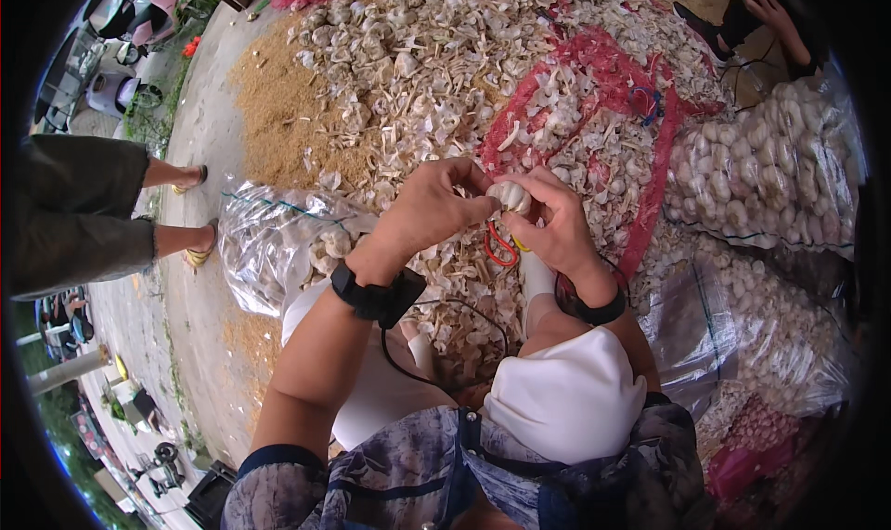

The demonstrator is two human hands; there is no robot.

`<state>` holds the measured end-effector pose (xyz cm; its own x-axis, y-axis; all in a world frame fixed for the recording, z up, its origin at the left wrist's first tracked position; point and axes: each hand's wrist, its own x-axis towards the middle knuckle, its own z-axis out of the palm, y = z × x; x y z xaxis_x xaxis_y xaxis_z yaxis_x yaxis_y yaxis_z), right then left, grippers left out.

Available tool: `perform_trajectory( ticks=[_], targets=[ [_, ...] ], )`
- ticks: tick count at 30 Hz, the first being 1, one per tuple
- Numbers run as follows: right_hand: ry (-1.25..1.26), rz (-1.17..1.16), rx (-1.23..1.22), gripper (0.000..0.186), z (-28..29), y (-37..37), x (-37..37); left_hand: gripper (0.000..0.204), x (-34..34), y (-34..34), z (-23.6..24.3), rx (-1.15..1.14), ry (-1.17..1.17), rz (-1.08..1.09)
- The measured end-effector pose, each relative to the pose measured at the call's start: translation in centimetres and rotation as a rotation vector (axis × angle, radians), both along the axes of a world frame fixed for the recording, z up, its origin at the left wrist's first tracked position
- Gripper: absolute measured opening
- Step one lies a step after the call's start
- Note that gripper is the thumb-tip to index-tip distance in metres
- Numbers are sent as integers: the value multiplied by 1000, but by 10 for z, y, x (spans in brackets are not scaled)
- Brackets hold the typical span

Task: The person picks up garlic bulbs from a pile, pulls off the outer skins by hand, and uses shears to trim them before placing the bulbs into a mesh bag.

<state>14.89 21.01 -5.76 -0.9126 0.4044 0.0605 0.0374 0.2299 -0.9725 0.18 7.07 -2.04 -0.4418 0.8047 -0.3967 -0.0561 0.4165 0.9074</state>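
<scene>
A whitish garlic bulb (pixel 510 197) is held up in front of me, between my two hands. My right hand (pixel 561 231) grips it from the right, with thumb and fingers closed around its side. From the left, my left hand (pixel 436 207) has its fingers curled and its thumb tip pressed at the bulb's edge. Just below the bulb hang a red loop (pixel 501 250) and a bit of yellow beside it, perhaps tool handles; the rest is hidden by my right hand. Loose garlic skins (pixel 436 112) cover the ground under both hands.
A clear bag of garlic (pixel 278 238) lies left; a large clear bag of bulbs (pixel 766 168) stands right, above another filled bag (pixel 770 326). Red netting (pixel 650 224) spreads among the skins. One person (pixel 79 214) stands left; another person's hand (pixel 766 8) shows upper right.
</scene>
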Motion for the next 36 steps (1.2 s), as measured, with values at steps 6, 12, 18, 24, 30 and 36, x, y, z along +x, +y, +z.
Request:
perform_trajectory(
  ticks=[6,12,18,24,30,36],
  targets=[
    [-9,87,113,35,7,-1,0,13,-4,-4,-1,-61,44,-62],
    [-20,140,-64,40,-12,3,4,12,-6,-4,-7,-65,-61,-79],
    [-23,171,-586,31,-8,2,5,12,-10,-4,-21,-24,-259,-20],
    [19,145,-742,34,-14,1,4,13,-8,2,-6,27,-266,31],
    [-18,86,-575,38,-10,-6,2,13,-6,-1,-6,-27,-95,-16],
    [-59,124,-632,36,-13,-2,5,9,-9,-1,-11,-23,-142,-47]
  ],
)
